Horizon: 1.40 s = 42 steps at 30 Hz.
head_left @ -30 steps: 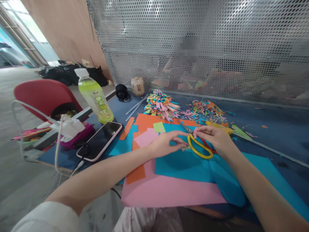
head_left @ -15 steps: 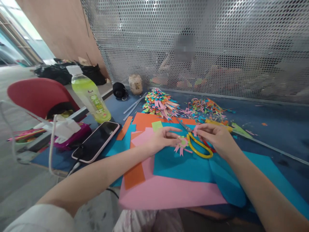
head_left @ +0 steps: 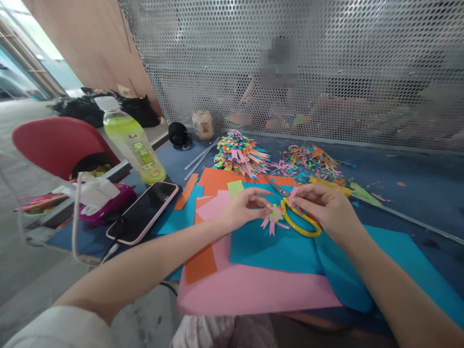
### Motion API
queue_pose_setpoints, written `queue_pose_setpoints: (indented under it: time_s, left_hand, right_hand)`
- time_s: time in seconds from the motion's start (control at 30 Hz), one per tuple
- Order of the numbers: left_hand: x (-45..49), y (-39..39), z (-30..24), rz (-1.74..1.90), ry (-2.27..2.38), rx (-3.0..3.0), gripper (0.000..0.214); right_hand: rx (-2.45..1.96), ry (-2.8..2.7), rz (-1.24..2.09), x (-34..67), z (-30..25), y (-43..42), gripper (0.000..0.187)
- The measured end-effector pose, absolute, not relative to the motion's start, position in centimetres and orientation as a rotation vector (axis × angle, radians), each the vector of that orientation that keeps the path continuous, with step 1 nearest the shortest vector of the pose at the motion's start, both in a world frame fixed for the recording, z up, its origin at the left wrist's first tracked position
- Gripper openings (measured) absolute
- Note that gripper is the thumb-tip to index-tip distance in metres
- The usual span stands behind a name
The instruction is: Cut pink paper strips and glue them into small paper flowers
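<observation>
A pink paper rosette (head_left: 272,223) with a green centre and hanging strips is pinched at its edge by my left hand (head_left: 248,208), above a blue paper sheet (head_left: 268,251). Between thumb and fingertips, my right hand (head_left: 321,203) pinches a small pink paper piece (head_left: 293,195). Scissors (head_left: 302,227) with yellow and red handles lie beneath and between my hands, blades pointing away to the upper left. A larger pink sheet (head_left: 253,290) lies under the blue one, with orange paper (head_left: 201,268) at its left.
Behind my hands stand a heap of colourful paper rosettes (head_left: 237,152) and a tangle of paper scraps (head_left: 310,159). To the left are a phone (head_left: 145,212), a drink bottle (head_left: 134,142) and a tissue box (head_left: 105,205). A perforated metal panel (head_left: 217,67) closes the back.
My right hand has shifted very slightly, still pinching the small pink piece. The left hand keeps the rosette in nearly the same place. The camera view moved a little.
</observation>
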<state>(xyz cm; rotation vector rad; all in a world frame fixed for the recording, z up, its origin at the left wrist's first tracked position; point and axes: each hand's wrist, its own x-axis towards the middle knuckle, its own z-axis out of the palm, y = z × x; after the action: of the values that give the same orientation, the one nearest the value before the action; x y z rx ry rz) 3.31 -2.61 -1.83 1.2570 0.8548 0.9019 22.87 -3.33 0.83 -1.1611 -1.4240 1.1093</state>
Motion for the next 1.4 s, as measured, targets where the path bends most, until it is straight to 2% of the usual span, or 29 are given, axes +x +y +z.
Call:
queue_pose_setpoints:
  time_s: [0.23, 0.57, 1.07, 1.27, 1.4]
  left_hand:
    - [3.3, -2.8, -1.8, 0.953, 0.787, 1.308, 0.057]
    - [3.4, -3.0, -1.8, 0.955, 0.702, 1.353, 0.048]
    - [3.3, -3.1, -1.6, 0.995, 0.7, 1.34, 0.053]
    - [3.3, -2.8, -2.0, 0.995, 0.668, 1.312, 0.054]
    - [3.3, -2.9, -2.0, 0.993, 0.673, 1.35, 0.057]
  right_hand:
    - [-1.165, -1.491, 1.051, 22.8, 1.0, -3.7, 0.019]
    - [-1.203, -1.514, 0.972, 22.8, 0.9, -3.7, 0.018]
    - [-1.233, -1.621, 0.861, 22.8, 0.5, -3.5, 0.019]
    - [-1.211, -1.665, 0.803, 22.9, 0.1, -3.4, 0.024]
    - [-1.202, -1.74, 0.712, 22.8, 0.0, -3.5, 0.02]
